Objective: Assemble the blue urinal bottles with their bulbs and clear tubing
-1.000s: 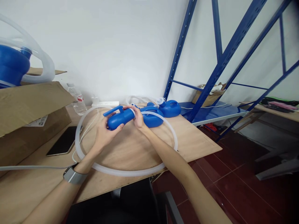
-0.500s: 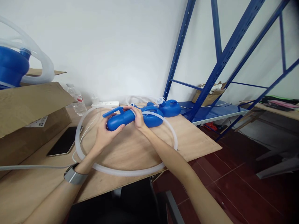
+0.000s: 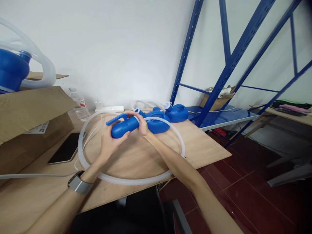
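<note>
A blue plastic bottle (image 3: pixel 123 127) with a handle is held tilted above the wooden table (image 3: pixel 207 139). My left hand (image 3: pixel 109 138) grips its rounded lower end, thumb along the near side. My right hand (image 3: pixel 142 125) is wrapped round the other end, where the neck is hidden by the fingers. A translucent hose (image 3: pixel 136 181) makes a wide loop round my hands and passes near the right one. Just behind the right hand lies a second blue bottle (image 3: pixel 158 126), with a third blue bottle (image 3: pixel 179 113) farther right.
An open cardboard box (image 3: pixel 36 139) stands at the left with a blue bottle (image 3: pixel 12 70) and hose on top. Near it are a dark tablet (image 3: pixel 65 148), a water bottle (image 3: pixel 81 109) and a power strip (image 3: pixel 113 108). A blue metal rack (image 3: pixel 219 84) rises at the right.
The held bottle has shifted very slightly left and down with both hands. A blue bottle mouth behind the right hand now shows more clearly.
</note>
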The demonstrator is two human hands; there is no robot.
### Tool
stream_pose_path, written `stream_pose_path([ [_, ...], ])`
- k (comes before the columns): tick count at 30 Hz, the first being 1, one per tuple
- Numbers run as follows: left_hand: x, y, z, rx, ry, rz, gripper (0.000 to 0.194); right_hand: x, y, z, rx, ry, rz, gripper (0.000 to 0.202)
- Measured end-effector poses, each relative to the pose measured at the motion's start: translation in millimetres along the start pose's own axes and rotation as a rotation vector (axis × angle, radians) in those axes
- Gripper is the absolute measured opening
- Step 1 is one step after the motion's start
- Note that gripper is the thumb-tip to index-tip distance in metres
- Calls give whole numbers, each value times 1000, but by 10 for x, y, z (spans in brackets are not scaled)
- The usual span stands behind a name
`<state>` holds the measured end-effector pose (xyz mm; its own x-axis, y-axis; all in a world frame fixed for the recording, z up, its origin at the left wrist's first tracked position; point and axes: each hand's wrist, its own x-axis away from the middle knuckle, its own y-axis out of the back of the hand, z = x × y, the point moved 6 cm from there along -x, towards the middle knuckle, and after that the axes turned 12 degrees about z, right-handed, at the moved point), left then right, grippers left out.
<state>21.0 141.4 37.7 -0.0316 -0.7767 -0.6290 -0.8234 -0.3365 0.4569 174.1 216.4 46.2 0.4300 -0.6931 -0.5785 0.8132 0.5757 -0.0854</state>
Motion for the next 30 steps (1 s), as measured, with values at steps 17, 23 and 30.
stream_pose_path([
  [17,-103,168,-122,-121,-105,25,67,-107,-34,81,26,-258,56,31],
  [23,-159,67,216,163,159,85,88,-99,163,375,136,-382,37,62],
  [30,-31,-232,730,-457,241,470,76,21,807,1182,223,-38,-347,77],
])
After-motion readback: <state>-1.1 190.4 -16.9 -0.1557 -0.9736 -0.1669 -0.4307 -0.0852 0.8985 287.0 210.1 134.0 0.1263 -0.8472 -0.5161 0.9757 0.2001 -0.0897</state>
